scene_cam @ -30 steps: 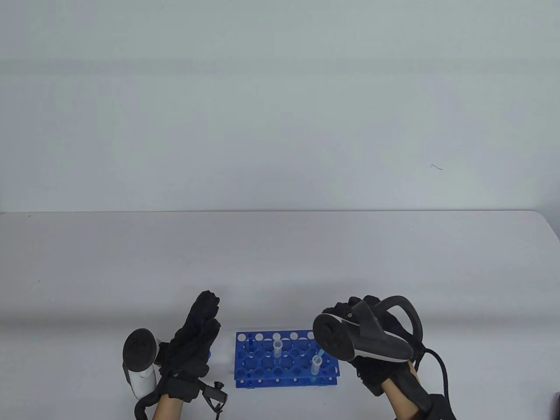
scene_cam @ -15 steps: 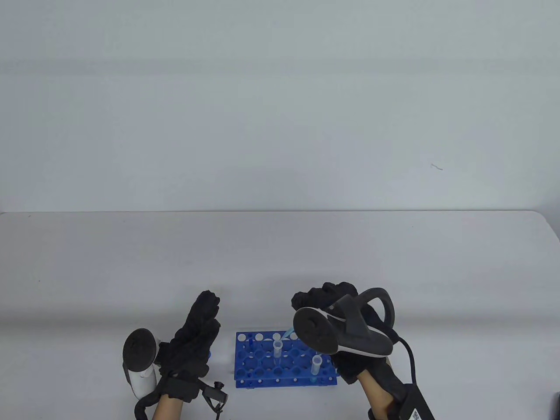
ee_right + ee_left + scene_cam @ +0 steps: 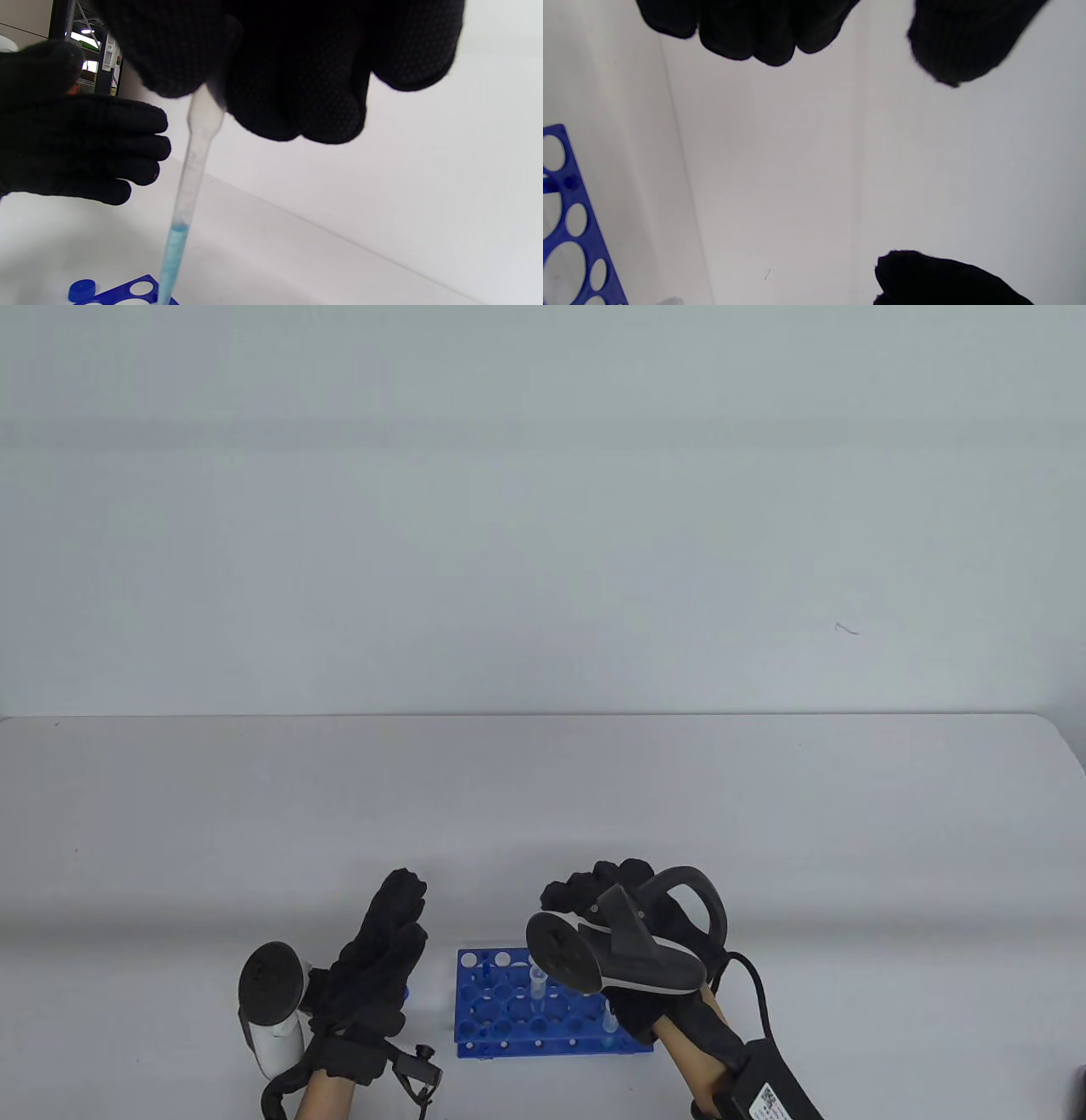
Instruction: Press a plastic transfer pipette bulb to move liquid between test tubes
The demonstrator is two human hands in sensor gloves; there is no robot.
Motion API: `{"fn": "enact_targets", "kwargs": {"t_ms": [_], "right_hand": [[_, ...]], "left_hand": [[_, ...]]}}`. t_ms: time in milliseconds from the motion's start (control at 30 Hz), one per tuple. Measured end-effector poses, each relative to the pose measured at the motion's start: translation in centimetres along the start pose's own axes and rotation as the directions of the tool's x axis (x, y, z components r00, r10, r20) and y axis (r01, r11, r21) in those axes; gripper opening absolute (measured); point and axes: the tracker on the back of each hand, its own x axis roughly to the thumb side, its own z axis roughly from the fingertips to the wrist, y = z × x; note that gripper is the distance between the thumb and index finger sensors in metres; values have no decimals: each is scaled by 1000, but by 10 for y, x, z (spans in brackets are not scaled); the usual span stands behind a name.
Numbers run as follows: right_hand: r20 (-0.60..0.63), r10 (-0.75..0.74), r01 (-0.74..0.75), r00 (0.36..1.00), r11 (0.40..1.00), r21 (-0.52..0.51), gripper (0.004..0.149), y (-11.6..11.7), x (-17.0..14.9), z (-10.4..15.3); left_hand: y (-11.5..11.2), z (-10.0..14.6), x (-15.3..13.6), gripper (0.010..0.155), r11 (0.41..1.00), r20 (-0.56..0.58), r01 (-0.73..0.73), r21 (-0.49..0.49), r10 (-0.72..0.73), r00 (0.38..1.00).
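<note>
A: Where's the pipette (image 3: 193, 169)?

B: Centre-left of the right wrist view, gripped at its bulb by the right hand (image 3: 632, 912); blue liquid fills its lower stem, the tip dropping out of frame at the blue rack (image 3: 509, 1005).

A: And the left hand (image 3: 373, 976)?

B: Fingers spread, holding nothing, standing left of the rack.

A: Advice?

B: Probably centre the tip over the middle test tube (image 3: 536, 984), keep the stem upright, then squeeze slowly so nothing splashes.
</note>
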Motion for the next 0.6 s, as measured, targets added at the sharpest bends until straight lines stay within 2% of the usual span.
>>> {"fn": "enact_targets", "kwargs": {"t_ms": [400,600], "right_hand": [[51,37,-38,998,999,28,47,21,16,-9],[81,71,-77,994,994,74,47,31,23,-12]], "left_hand": [[0,0,0,92,1000,0,0,-1,0,1000],[0,0,0,92,1000,0,0,-1,0,1000]]}}
